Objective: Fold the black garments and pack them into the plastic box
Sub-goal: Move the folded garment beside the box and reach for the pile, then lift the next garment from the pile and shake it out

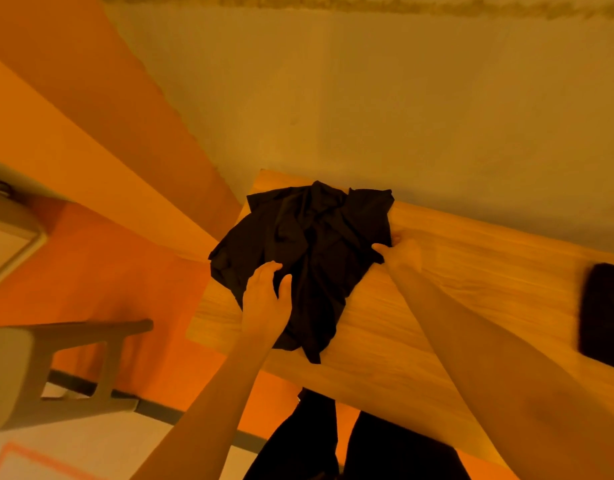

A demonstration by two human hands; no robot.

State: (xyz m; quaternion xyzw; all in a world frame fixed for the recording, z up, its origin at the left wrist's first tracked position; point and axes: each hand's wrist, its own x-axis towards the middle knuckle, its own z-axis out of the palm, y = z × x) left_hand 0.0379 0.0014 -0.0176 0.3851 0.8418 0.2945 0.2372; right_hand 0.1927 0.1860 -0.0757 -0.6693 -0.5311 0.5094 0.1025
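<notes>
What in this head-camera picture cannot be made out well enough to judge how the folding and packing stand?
- Plastic box: not in the head view.
- Crumpled black garment: folds hide whether it is one piece or several.
- Right hand: fingertips are behind the cloth edge, so its grip is unclear.
- Left hand: rests on the cloth; the palm side is hidden.
- Dark item: blurred, cut off by the right edge.

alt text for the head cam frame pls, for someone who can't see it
Two bare hands work a crumpled black garment at the corner of a wooden table: the left hand rests on its near edge, and the right hand pinches its right edge. A second dark, flat item lies at the table's right edge, and a grey chair stands to the left.
</notes>
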